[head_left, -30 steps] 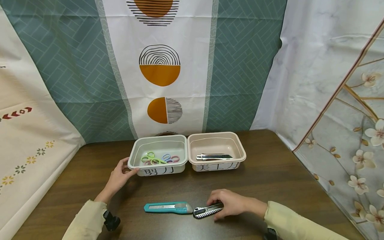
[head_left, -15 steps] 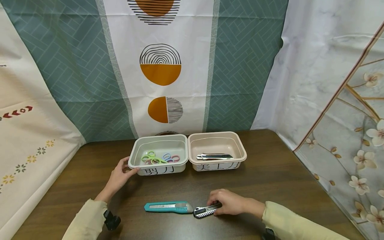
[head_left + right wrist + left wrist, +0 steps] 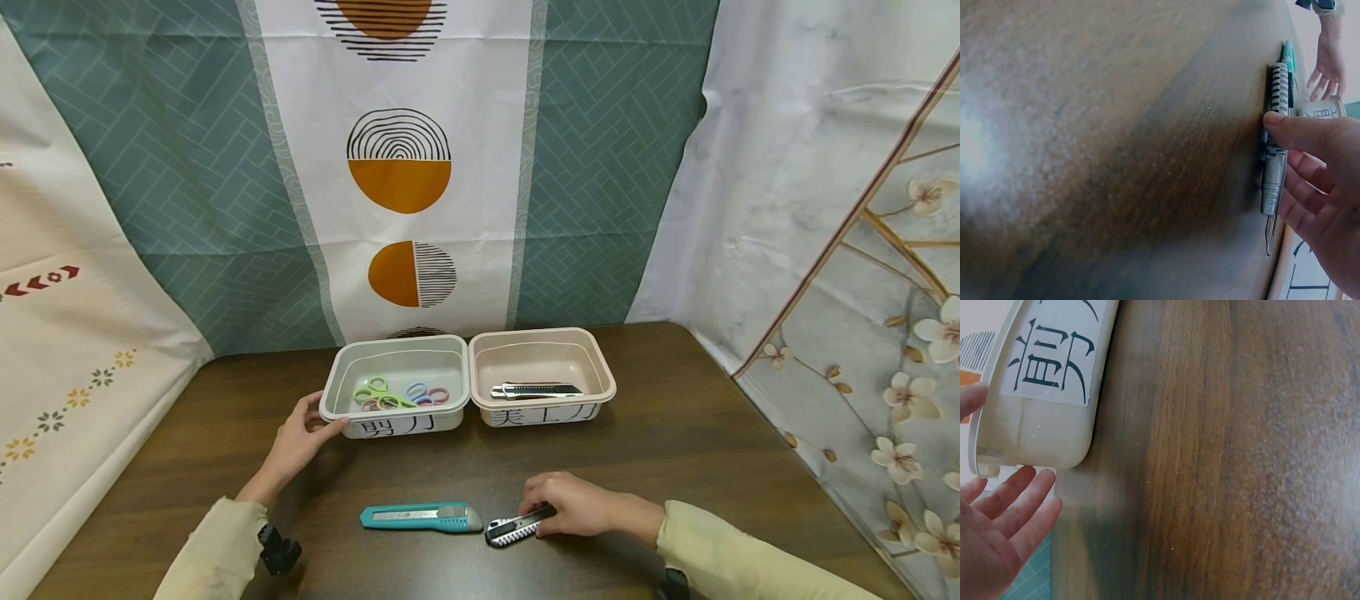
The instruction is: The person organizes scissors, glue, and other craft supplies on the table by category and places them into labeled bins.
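Silver knife [image 3: 513,530] (rear end hidden) gripped by right hand [image 3: 572,505].

staged recording booth: patterned backdrop cloths [image 3: 397,167] around table [image 3: 675,433].

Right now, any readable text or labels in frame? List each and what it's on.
"剪刀" on the paper label on the front of the green bin, which the left hand touches; the left wrist view shows only "剪" whole.
"美工刀" on the label on the front of the pink bin.
No readable print on the silver utility knife under the right hand, nor on the teal utility knife.
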{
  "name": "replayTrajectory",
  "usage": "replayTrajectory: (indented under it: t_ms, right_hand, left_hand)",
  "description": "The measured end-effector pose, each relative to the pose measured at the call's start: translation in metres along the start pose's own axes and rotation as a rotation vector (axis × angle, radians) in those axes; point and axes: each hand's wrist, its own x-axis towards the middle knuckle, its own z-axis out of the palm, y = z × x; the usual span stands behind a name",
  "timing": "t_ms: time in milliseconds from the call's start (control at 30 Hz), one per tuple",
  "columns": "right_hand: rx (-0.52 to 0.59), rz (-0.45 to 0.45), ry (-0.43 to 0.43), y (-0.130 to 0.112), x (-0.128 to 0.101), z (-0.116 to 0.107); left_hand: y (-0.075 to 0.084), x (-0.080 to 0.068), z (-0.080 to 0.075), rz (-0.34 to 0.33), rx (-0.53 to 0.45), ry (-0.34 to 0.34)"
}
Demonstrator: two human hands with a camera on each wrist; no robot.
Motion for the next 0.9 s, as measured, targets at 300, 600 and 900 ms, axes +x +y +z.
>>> replayTrajectory:
  t_ms: [300, 600, 900]
  right_hand:
    - [0.028, 0.033, -0.005, -0.002, -0.002, -0.009]
    - [0.018, 0.044, 0.016, -0.001, -0.001, -0.027]
    - [0.001, 0.037, 0.067, 0.003, 0.003, -0.053]
  left_hand:
    - [-0.001, -0.001, -0.001, -0.001, 0.005, 0.001]
    - [0.000, -0.002, -0.002, 0.003, 0.003, -0.004]
    - [-0.001, 0.000, 0.000, 0.004, -0.004, -0.003]
